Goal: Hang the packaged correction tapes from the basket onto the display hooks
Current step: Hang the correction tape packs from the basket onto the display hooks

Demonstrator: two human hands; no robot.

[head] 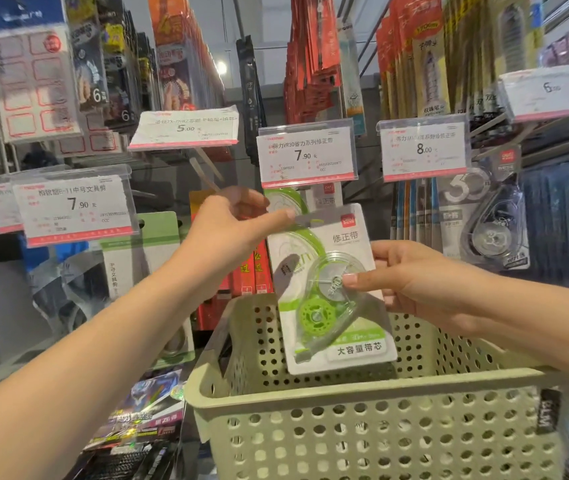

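From my head camera, my right hand [414,282] pinches the packaged correction tape [331,289] at its right edge, thumb on the clear blister, holding it upright at the frame's center, above the green basket [362,393] that fills the lower right. My left hand [231,226] reaches to the card's top left corner, forefinger out straight touching it, other fingers loosely curled, gripping nothing that I can see. Another green pack [283,202] hangs just behind, under the 7.90 price tag [305,154]. The hook itself is hidden. I judge I should steady the top, line its hanging hole with the hook tip, then slide it back level.
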